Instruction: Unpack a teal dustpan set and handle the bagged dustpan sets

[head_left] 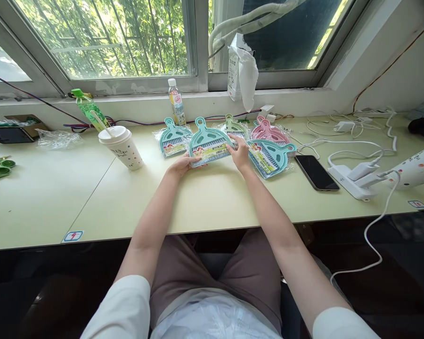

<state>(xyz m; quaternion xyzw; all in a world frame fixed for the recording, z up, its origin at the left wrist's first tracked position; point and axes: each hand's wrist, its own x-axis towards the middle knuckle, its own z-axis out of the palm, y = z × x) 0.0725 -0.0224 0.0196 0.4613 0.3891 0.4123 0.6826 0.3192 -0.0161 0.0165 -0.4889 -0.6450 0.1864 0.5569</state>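
Note:
A teal dustpan-and-brush set [210, 145] with a yellow label is held between both hands over the table. My left hand [184, 165] grips its lower left corner, some fingers hidden beneath it. At its right edge, my right hand [239, 151] pinches the side with thumb and fingers. Another teal set [173, 137] in clear wrapping lies just left of it. To the right is a further wrapped teal set [268, 156], its handle pointing right. Behind are a green set [234, 126] and a pink set [269, 130].
A white paper cup [123, 148] and a green bottle [92, 110] stand at the left. By the window is a small bottle [177, 102]. A black phone [316, 173] and a white power strip [353, 181] with cables lie at the right.

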